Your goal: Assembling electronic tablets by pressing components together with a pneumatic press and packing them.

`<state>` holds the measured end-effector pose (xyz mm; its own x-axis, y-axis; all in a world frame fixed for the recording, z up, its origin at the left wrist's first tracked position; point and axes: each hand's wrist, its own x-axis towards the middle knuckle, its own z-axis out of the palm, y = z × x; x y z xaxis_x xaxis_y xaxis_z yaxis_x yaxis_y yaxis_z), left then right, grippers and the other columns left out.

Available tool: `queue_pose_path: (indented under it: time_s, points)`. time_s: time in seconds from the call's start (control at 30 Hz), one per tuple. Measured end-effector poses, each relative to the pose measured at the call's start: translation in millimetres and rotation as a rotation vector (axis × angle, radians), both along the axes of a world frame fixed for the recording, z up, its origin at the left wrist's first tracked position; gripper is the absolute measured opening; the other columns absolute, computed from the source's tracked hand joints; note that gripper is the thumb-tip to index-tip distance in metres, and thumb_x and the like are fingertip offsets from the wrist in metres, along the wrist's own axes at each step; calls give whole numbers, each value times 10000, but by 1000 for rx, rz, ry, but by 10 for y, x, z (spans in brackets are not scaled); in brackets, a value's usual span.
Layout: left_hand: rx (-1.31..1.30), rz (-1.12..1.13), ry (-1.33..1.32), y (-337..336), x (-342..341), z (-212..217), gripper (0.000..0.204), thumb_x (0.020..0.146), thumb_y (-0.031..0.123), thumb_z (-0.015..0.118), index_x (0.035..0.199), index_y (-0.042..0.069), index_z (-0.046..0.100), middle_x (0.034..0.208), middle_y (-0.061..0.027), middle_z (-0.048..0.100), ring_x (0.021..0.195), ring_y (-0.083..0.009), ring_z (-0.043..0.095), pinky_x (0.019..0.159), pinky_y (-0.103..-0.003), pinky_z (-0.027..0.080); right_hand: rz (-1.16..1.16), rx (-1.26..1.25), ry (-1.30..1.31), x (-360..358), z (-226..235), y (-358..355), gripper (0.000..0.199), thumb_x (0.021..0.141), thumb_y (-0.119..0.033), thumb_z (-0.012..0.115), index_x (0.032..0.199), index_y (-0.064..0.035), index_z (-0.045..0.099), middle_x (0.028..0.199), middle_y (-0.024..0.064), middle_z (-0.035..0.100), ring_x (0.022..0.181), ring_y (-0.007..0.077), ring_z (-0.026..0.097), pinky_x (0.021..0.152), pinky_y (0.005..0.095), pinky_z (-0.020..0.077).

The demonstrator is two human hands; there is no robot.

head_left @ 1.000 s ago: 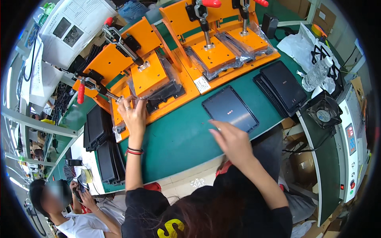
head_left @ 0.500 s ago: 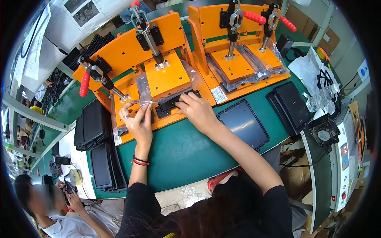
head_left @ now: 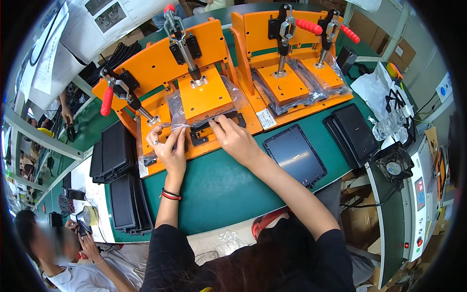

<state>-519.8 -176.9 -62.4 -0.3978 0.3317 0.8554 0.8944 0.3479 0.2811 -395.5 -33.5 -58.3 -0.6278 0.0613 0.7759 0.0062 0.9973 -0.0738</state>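
Right hand (head_left: 238, 142): shifted left; fingers narrow, hold unclear;
Left hand (head_left: 169, 152): hold unclear;
Plastic film (head_left: 177, 111): under orange block (head_left: 206, 95); seemingly unfinished

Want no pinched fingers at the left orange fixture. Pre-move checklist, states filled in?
1. Left hand at the clear film's front edge: ok.
2. Right-hand fingertips away from the large orange block's front edge: not ok, right beside it.
3. Film smooth: not ok, creased.
4. Seating beneath the block: cannot tell, hidden.
5. Grey panel flat on the green tabletop: ok.
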Motion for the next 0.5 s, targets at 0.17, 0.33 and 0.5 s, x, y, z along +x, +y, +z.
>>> queue_pose_path:
  time_s: [0.17, 0.33, 0.5]
  points:
    - [9, 1, 16, 14, 1, 3, 132, 736, 56, 733, 867, 70, 716, 1044, -133, 529, 1025, -283, 451, 876, -388, 357, 38, -68, 51, 37, 11, 36, 309, 752, 30, 604, 1059, 66, 606, 923, 118, 546, 823, 241, 631, 702, 289, 544]
    - [28, -2, 11, 3, 3, -2, 125, 734, 65, 738, 856, 54, 714, 1015, -135, 539, 1003, -276, 461, 873, -391, 348, 81, -20, 53, 603, -52, -202, 331, 737, 24, 623, 1061, 87, 604, 890, 129, 572, 781, 210, 626, 638, 259, 539]
    - [35, -1, 3, 15, 0, -25, 129, 741, 71, 737, 856, 24, 703, 987, -143, 549, 1010, -285, 474, 878, -385, 349, 80, -43, -148, 1519, -210, -695, 342, 732, -6, 606, 1060, 87, 623, 916, 126, 621, 781, 174, 627, 647, 239, 526]
